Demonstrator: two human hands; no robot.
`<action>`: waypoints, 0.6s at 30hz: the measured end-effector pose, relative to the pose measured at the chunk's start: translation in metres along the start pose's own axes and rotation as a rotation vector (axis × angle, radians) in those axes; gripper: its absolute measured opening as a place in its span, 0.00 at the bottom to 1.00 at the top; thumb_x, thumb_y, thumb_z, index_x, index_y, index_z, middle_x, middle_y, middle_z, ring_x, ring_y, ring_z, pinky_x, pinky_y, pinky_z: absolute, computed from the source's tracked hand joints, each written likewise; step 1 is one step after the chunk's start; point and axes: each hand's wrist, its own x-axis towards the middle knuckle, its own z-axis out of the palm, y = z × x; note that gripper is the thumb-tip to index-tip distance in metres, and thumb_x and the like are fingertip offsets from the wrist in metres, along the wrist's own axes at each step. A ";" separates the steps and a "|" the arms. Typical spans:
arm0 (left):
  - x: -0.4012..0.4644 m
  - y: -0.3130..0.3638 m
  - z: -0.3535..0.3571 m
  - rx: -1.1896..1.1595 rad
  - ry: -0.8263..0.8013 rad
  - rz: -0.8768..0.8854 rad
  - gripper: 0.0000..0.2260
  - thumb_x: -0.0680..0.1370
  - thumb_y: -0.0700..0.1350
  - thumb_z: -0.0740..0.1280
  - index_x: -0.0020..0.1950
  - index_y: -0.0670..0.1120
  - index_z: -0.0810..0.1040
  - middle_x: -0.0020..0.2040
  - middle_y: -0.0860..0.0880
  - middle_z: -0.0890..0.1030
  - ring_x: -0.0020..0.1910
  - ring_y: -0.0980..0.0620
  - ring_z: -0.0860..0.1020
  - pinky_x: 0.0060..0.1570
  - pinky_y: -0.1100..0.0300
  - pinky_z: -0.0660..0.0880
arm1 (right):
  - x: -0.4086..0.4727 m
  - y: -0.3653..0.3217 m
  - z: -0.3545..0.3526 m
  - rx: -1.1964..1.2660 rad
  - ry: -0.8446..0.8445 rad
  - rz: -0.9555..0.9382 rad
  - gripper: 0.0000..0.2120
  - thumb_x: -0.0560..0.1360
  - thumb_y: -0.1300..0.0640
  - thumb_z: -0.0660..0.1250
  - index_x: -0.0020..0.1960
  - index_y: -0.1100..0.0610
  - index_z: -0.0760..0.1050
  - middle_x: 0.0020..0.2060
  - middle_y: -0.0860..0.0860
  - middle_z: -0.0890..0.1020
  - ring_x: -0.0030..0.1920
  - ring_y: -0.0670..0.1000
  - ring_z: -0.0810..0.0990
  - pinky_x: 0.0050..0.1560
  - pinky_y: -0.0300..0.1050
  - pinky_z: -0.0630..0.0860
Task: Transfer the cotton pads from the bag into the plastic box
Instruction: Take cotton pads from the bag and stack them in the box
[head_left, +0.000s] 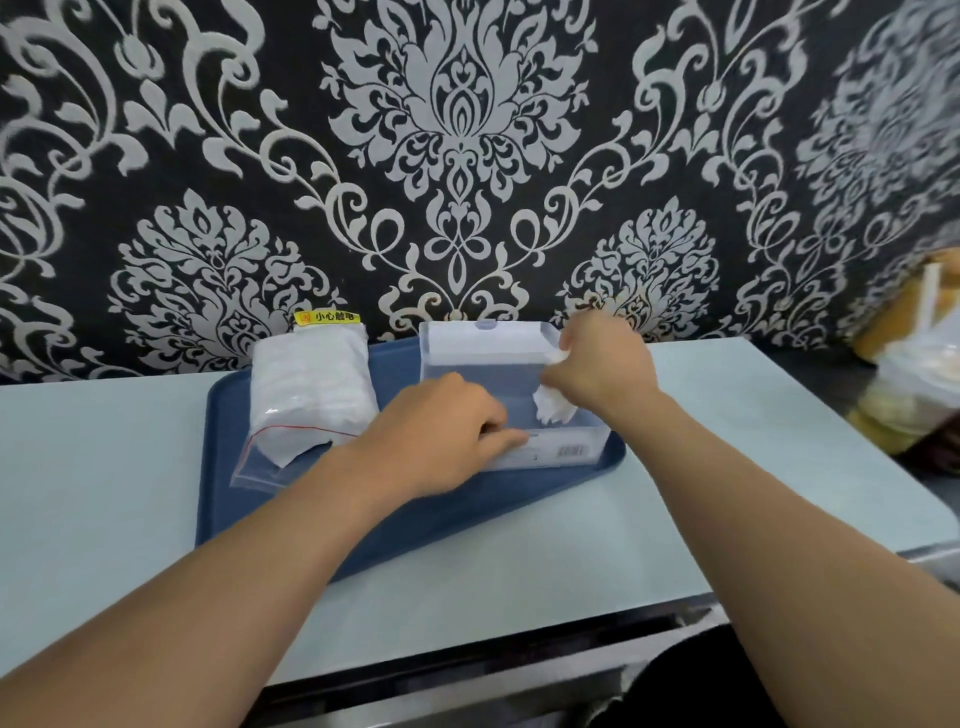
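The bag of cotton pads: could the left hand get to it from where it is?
Probably yes. The bag lies just beside the left hand on the same tray, with nothing between them; the hand only has to let go of the box.

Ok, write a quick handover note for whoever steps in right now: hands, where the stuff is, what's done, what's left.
Left hand: fingers curled on the box front edge, steadying it.
Right hand: gripping cotton pads, lowering them into the box's right end.
Bag: on the tray, left of the box, open and nearly full.
Done: little; the box otherwise looks empty.
Left: release this bunch, then move the bag's remaining pads over.
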 end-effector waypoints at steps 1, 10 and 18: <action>0.000 0.002 0.001 -0.013 0.006 0.004 0.23 0.81 0.61 0.61 0.32 0.47 0.70 0.31 0.50 0.73 0.31 0.52 0.71 0.38 0.50 0.76 | 0.000 0.001 0.003 -0.041 0.021 -0.020 0.16 0.66 0.54 0.75 0.51 0.58 0.77 0.45 0.55 0.81 0.45 0.58 0.80 0.38 0.44 0.72; -0.005 0.001 0.006 -0.049 0.031 0.003 0.23 0.81 0.61 0.62 0.30 0.48 0.69 0.29 0.51 0.72 0.29 0.54 0.69 0.35 0.54 0.71 | 0.003 0.007 0.010 0.055 -0.043 -0.043 0.27 0.65 0.38 0.76 0.54 0.53 0.74 0.46 0.49 0.80 0.46 0.53 0.79 0.43 0.48 0.76; -0.008 0.003 0.006 -0.050 0.058 0.004 0.22 0.81 0.59 0.62 0.34 0.47 0.75 0.30 0.50 0.74 0.31 0.48 0.74 0.37 0.51 0.76 | -0.027 -0.016 -0.041 0.597 -0.011 -0.144 0.10 0.74 0.59 0.66 0.38 0.59 0.83 0.32 0.51 0.85 0.37 0.53 0.84 0.40 0.47 0.80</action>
